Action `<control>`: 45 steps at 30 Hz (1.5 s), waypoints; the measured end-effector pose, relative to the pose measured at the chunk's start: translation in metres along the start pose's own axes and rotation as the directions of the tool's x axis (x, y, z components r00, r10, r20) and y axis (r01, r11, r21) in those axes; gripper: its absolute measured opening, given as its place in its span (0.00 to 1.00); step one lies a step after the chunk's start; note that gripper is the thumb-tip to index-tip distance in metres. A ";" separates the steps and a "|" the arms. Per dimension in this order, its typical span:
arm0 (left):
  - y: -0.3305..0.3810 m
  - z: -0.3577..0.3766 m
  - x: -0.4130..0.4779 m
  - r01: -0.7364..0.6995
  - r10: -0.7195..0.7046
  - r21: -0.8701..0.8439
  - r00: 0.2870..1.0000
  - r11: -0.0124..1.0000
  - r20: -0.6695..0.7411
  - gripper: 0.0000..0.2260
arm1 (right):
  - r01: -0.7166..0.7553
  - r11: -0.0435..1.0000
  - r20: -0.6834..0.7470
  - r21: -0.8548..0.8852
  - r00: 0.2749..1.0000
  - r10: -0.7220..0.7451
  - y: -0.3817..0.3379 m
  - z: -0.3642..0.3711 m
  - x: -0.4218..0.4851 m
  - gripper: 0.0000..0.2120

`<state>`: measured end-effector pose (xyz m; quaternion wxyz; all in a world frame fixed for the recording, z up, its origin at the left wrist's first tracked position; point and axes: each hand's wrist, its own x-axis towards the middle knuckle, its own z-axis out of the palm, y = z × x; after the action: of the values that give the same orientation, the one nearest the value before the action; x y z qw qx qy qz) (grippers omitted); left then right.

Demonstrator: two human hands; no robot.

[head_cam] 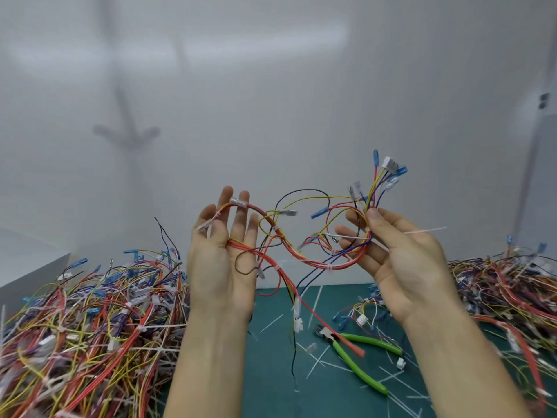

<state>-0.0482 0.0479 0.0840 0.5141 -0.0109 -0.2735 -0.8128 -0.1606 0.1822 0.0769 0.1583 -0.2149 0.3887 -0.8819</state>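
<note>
I hold a wire harness (304, 257) of red, yellow, blue and black wires up in front of me, between both hands. My left hand (221, 260) faces me with its fingers straight up. Its thumb presses the red strands against the palm, and a red wire arcs across the fingers. My right hand (401, 260) pinches the harness's looped end between thumb and forefinger, just below a fan of blue terminals and a white connector (388, 162). A white cable tie tail (428, 230) sticks out to the right. Loose ends hang down toward the mat.
Green-handled cutters (357, 357) lie on the green cutting mat (271, 372) among cut cable tie ends. A large pile of harnesses (84, 327) fills the left side and another pile (506, 291) the right. A white box (27, 260) stands far left, with a white wall behind.
</note>
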 end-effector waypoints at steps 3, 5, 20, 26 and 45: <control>-0.004 0.002 -0.001 -0.039 0.039 -0.042 0.999 0.998 -0.005 0.10 | 0.006 1.000 -0.003 0.006 1.000 -0.006 -0.001 0.000 0.000 0.02; -0.004 0.001 -0.001 -0.052 0.053 -0.069 0.999 0.996 0.009 0.09 | 0.009 1.000 -0.006 0.010 1.000 -0.009 -0.001 0.000 0.000 0.02; -0.020 -0.024 0.003 -0.119 0.028 0.964 0.993 0.238 0.116 0.25 | 0.204 0.969 -0.021 -0.141 0.978 -0.209 0.002 0.004 -0.003 0.07; -0.018 0.006 -0.018 -0.462 -0.003 0.845 0.877 0.269 0.480 0.08 | 0.241 0.942 0.034 -0.232 0.970 -0.240 0.019 0.013 -0.007 0.08; -0.024 -0.015 -0.003 -0.252 -0.186 0.831 0.904 0.496 0.385 0.03 | 0.158 0.755 0.176 -0.636 0.983 -0.058 0.036 -0.013 0.015 0.10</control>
<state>-0.0626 0.0506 0.0598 0.3920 0.0659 -0.7486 -0.5306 -0.1759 0.1606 0.0459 0.0510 -0.3420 0.6432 -0.6832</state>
